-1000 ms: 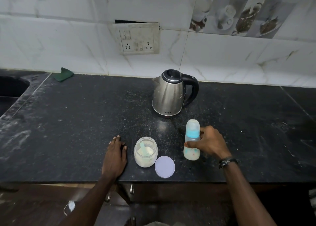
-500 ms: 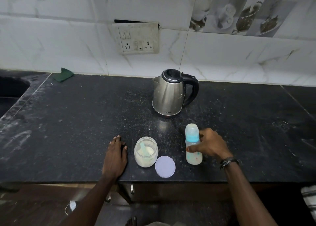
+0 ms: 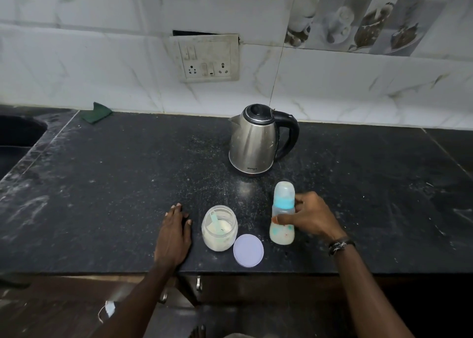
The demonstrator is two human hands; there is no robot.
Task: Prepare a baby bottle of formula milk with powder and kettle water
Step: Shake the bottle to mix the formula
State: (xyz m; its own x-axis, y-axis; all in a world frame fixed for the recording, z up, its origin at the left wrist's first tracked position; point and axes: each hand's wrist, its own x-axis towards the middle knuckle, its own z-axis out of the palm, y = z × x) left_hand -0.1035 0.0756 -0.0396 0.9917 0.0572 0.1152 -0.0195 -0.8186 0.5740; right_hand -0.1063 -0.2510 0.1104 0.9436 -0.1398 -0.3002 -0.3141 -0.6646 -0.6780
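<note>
The capped bottle (image 3: 282, 213) stands upright on the counter (image 3: 128, 184), at 5 o'clock from the kettle (image 3: 253, 140): blue collar, milky liquid inside. The right hand (image 3: 311, 216) grips its middle. The left hand (image 3: 174, 235) rests flat, holding nothing.

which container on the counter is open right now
The powder jar: its lilac lid lies flat beside it, and a scoop stands inside. The baby bottle is capped and the kettle has its lid down.
</note>
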